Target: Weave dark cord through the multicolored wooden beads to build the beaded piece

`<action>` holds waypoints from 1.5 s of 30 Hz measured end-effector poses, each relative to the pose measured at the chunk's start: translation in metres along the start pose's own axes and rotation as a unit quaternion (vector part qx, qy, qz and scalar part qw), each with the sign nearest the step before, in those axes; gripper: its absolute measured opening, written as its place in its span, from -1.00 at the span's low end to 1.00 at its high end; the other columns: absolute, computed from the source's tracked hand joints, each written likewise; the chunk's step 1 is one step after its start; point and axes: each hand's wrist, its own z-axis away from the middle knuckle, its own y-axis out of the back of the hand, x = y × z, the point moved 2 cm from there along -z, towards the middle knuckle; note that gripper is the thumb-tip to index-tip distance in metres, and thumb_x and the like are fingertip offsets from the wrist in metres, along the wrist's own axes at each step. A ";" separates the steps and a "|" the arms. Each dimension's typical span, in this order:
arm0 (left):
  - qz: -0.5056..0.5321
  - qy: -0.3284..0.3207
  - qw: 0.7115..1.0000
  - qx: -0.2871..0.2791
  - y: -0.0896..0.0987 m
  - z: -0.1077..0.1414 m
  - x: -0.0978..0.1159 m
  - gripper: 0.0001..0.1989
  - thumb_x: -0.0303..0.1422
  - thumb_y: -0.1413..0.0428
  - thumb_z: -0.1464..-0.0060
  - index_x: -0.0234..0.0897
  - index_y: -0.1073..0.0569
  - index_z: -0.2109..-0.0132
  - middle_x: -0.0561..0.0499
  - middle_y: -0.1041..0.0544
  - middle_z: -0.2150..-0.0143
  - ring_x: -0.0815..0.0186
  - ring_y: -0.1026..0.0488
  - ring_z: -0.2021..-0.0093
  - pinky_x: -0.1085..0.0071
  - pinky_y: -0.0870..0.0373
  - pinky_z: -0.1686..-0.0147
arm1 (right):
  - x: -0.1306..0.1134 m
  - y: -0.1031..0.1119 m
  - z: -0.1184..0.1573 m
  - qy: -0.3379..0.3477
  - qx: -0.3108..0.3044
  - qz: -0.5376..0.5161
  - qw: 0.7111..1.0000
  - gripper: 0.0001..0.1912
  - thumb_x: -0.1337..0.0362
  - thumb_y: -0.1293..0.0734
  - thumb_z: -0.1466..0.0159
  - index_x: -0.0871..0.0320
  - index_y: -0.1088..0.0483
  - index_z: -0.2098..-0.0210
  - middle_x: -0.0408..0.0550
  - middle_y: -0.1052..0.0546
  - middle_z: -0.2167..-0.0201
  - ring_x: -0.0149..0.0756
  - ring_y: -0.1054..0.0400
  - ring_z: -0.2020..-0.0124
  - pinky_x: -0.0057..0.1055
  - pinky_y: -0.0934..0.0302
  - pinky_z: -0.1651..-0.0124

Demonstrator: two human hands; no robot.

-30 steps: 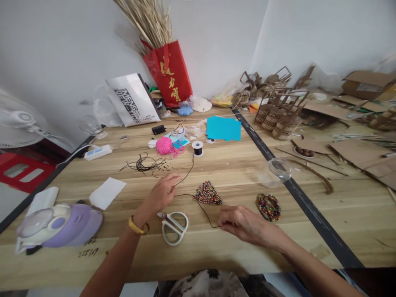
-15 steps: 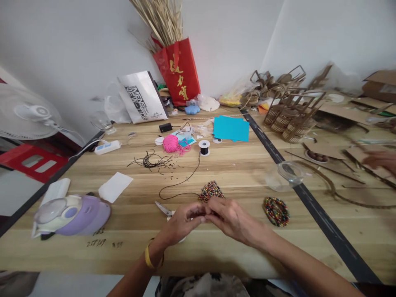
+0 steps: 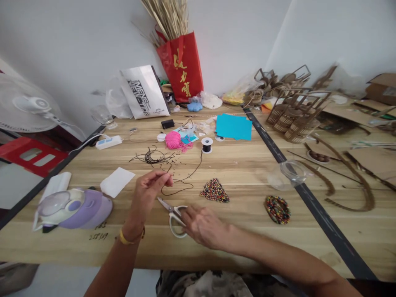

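My left hand (image 3: 151, 185) is raised above the table, thumb and fingers pinched on the end of a thin black cord (image 3: 178, 194). That cord loops across the wood to a white spool (image 3: 207, 144) wound with black. Lower down, my right hand (image 3: 206, 226) is closed at the handles of white-handled scissors (image 3: 177, 236), its fingertips partly hidden and a little blurred. The blades lie on the table, pointing to the upper left. Just beyond my right hand sits a heap of small multicoloured beads (image 3: 214, 190). A coiled beaded bracelet (image 3: 277, 209) lies to the right.
Cut black cord pieces (image 3: 151, 156) and pink yarn (image 3: 173, 140) lie farther back. At left are a purple-and-white device (image 3: 83, 208) and white paper (image 3: 117, 181). Blue sheets (image 3: 234, 127), a clear jar (image 3: 287, 174) and small woven baskets (image 3: 292, 119) stand toward the right.
My hands have parted from above the beads. The left moved left and up with the cord; the right came down to the scissors. The other person's hand at far right has gone from view.
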 end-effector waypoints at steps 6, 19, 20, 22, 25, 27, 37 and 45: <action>0.008 -0.094 0.991 0.095 0.009 -0.015 0.021 -0.86 -0.29 -0.18 -0.03 -0.28 -0.53 0.34 0.03 -0.54 0.45 0.33 -0.47 0.41 0.35 -0.45 0.29 | -0.014 -0.031 -0.020 0.005 -0.019 0.089 0.996 -0.77 0.49 -0.23 -0.21 0.30 -0.25 0.12 0.10 -0.40 0.31 -0.17 -0.28 0.30 -0.34 -0.18 0.42; -0.138 -0.095 0.979 0.117 0.041 -0.007 0.030 -0.82 -0.34 -0.16 -0.07 -0.18 -0.56 0.15 0.15 -0.48 0.58 0.41 -0.39 0.58 0.44 -0.41 0.46 | 0.025 0.014 0.070 0.014 -0.111 -0.053 0.992 -0.79 0.41 -0.28 -0.18 0.20 -0.28 0.17 -0.01 -0.45 0.23 -0.22 -0.29 0.18 -0.38 -0.16 0.22; -0.143 -0.073 0.986 0.048 0.040 -0.005 0.022 -0.84 -0.32 -0.16 -0.06 -0.18 -0.56 0.18 0.15 -0.45 0.62 0.42 -0.37 0.63 0.48 -0.36 0.57 | 0.028 0.019 0.079 -0.007 -0.119 -0.061 0.991 -0.79 0.43 -0.28 -0.17 0.19 -0.29 0.18 -0.01 -0.45 0.22 -0.22 -0.30 0.17 -0.39 -0.16 0.22; -0.150 -0.005 0.983 -0.103 0.031 -0.001 0.005 -0.84 -0.26 -0.13 -0.07 -0.20 -0.55 0.24 0.16 -0.42 0.69 0.43 -0.33 0.70 0.52 -0.30 0.66 | 0.033 0.029 0.092 -0.042 -0.133 -0.076 0.987 -0.80 0.44 -0.29 -0.16 0.17 -0.32 0.20 -0.02 -0.45 0.21 -0.22 -0.32 0.17 -0.39 -0.17 0.22; -0.160 0.119 0.936 -0.289 -0.001 0.009 -0.018 -0.75 -0.21 -0.05 -0.12 -0.28 -0.51 0.30 0.11 -0.44 0.70 0.41 -0.36 0.69 0.55 -0.28 0.65 | 0.044 0.041 0.099 -0.081 -0.138 -0.114 0.980 -0.85 0.30 -0.34 -0.18 0.14 -0.35 0.24 -0.07 -0.46 0.25 -0.23 -0.36 0.21 -0.38 -0.19 0.22; -0.174 0.151 0.905 -0.357 -0.026 0.015 -0.028 -0.72 -0.21 -0.02 -0.14 -0.31 -0.48 0.36 0.10 -0.44 0.70 0.44 -0.34 0.69 0.57 -0.26 0.63 | 0.054 0.044 0.093 -0.112 -0.110 -0.130 0.979 -0.87 0.25 -0.30 -0.25 0.13 -0.35 0.21 -0.06 -0.45 0.23 -0.25 -0.38 0.22 -0.40 -0.21 0.24; -0.088 0.170 0.902 -0.387 -0.070 0.025 -0.041 -0.71 -0.20 -0.01 -0.15 -0.34 -0.40 0.38 0.09 -0.41 0.69 0.44 -0.33 0.70 0.57 -0.26 0.63 | 0.067 0.036 0.042 -0.060 0.053 -0.159 0.984 -0.79 0.38 -0.12 -0.37 0.15 -0.31 0.05 -0.02 -0.41 0.22 -0.37 -0.35 0.26 -0.51 -0.22 0.27; -0.034 0.187 0.905 -0.380 -0.064 0.033 -0.046 -0.71 -0.19 -0.05 -0.12 -0.37 -0.43 0.35 0.07 -0.42 0.64 0.44 -0.35 0.65 0.56 -0.29 0.59 | 0.068 0.037 0.047 -0.056 0.069 -0.196 0.977 -0.75 0.34 -0.10 -0.39 0.18 -0.38 0.27 -0.06 -0.38 0.36 -0.39 -0.31 0.35 -0.51 -0.17 0.29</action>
